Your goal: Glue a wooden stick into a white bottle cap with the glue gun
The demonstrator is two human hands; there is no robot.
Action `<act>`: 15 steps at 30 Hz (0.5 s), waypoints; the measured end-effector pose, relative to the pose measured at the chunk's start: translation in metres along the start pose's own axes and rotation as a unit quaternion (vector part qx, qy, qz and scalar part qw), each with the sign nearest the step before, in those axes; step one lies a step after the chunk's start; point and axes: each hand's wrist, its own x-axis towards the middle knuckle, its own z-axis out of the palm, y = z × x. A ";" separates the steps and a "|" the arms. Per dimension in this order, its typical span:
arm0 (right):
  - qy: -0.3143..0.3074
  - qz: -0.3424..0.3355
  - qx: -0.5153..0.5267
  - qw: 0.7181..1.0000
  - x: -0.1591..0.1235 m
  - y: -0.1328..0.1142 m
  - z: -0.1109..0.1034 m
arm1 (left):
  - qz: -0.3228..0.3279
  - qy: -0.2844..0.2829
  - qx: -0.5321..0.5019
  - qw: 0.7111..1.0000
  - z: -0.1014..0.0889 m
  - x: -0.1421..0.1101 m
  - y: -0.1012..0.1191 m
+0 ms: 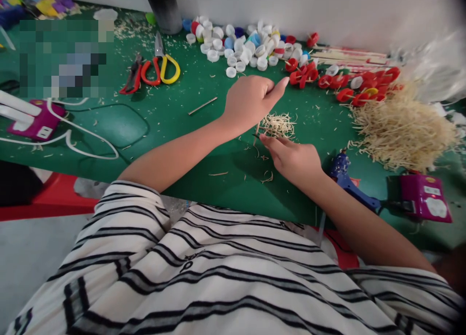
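From my remote seat, I see a thin stick (257,130) at the left edge of a small heap of pale strands (281,125), its long axis running near to far. The right hand (293,158), on the heap's near side, is closer, its fingertips apparently pinching a small dark piece (257,135) against the stick. Beyond the heap's left edge, the left hand (249,99) curls, thumb extended; I cannot tell whether it grips anything.
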 end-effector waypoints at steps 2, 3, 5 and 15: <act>0.002 0.001 -0.002 1.000 -0.002 0.000 0.002 | 0.004 0.002 0.006 1.000 0.002 0.002 -0.005; 0.001 0.000 -0.004 1.000 -0.003 0.000 0.003 | 0.009 0.002 0.008 1.000 0.004 0.003 -0.008; -0.009 -0.003 -0.007 1.000 -0.005 0.000 0.003 | 0.018 0.005 0.014 1.000 0.006 0.004 -0.014; -0.078 -0.028 -0.017 0.996 -0.009 -0.002 -0.010 | -0.029 -0.008 0.043 0.999 0.004 0.000 0.006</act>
